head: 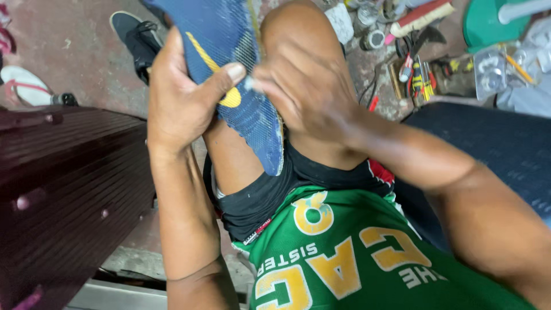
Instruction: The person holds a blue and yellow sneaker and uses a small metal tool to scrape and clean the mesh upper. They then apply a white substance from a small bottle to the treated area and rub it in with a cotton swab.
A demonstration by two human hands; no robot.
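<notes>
Concrete floor [74, 51], tools at its far right edge. Left hand [181, 97] clamps blue mesh shoe [241, 69] over the knee; right hand [304, 86] pinches something tiny at its edge, can't tell what. Risk: shoe twists, fingers slip.

i see stained concrete floor [74, 51], a dark wooden bench [63, 183] lower left, scattered tools [419, 74] upper right.

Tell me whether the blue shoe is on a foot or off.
Off. The blue shoe is held up over the knee, the left hand gripping its side and the right hand pinching at its edge.
</notes>
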